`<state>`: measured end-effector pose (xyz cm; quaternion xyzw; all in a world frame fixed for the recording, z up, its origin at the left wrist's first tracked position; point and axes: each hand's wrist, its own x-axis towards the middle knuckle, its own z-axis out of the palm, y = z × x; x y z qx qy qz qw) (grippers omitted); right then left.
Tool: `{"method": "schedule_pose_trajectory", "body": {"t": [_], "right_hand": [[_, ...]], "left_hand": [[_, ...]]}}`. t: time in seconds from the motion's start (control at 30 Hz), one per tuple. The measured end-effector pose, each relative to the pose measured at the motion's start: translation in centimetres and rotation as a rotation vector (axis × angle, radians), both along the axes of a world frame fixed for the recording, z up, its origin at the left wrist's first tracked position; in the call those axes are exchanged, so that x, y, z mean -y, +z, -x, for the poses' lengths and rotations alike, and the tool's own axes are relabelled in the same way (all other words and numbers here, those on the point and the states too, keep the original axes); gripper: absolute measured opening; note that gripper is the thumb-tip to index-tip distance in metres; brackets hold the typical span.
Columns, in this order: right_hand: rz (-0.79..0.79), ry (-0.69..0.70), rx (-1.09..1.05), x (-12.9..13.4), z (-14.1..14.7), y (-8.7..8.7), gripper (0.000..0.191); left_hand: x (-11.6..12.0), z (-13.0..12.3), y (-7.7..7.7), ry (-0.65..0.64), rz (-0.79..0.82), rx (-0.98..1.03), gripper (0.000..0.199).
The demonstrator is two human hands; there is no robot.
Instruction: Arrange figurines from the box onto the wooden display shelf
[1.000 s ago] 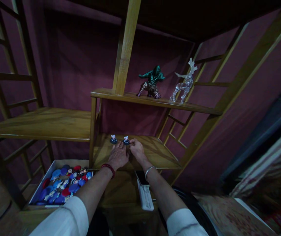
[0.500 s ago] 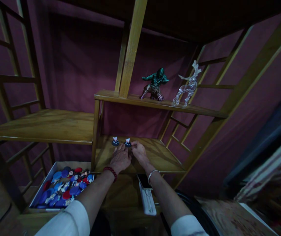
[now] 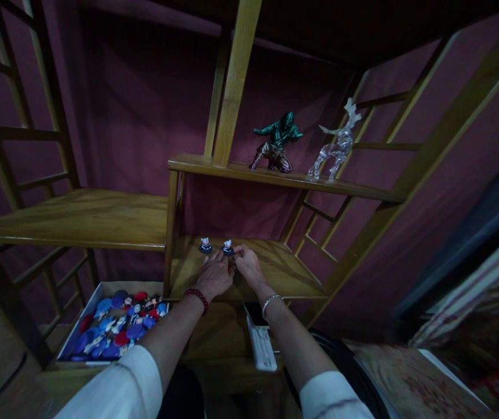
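Two small figurines with white-and-pink tops on round dark bases stand upright on the low wooden shelf (image 3: 275,273). The right-hand figurine (image 3: 227,248) sits between my hands, and the left-hand figurine (image 3: 205,246) is a short way to its left, apart from it. My left hand (image 3: 215,273), with a red bead bracelet, lies low over the shelf, its fingers stretched toward the near-left edge of the right-hand figurine's base. On the other side, my right hand (image 3: 248,265) has curled fingers pinching at that base's right edge; the fingertips are partly hidden.
A box (image 3: 68,343) full of blue, red and purple figurines sits lower left. Above my hands, a shelf board (image 3: 232,170) carries a green kneeling figure (image 3: 278,142) and a clear deer (image 3: 334,148). A phone (image 3: 256,314) and a white device (image 3: 262,346) lie below my right wrist.
The view has tilted slightly, so the shelves sit a little higher in the picture. Both hands stay around the right-hand figurine, which shows no clear movement on the shelf.
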<state>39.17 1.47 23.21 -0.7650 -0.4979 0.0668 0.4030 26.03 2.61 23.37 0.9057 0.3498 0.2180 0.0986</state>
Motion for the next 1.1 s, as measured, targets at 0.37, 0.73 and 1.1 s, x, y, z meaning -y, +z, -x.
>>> {"method": "schedule_pose_trajectory", "body": {"t": [0.37, 0.73, 1.1], "right_hand": [[0.017, -0.029, 0.009, -0.17, -0.22, -0.13, 0.02], [-0.007, -0.043, 0.0, -0.29, -0.23, -0.38, 0.019], [-0.008, -0.045, -0.024, -0.33, -0.36, -0.52, 0.019]], "left_hand": [[-0.12, 0.01, 0.03, 0.005, 0.044, -0.048, 0.05], [-0.13, 0.07, 0.12, -0.028, 0.041, -0.057, 0.049], [0.07, 0.08, 0.24, -0.021, 0.016, -0.065, 0.048]]}}
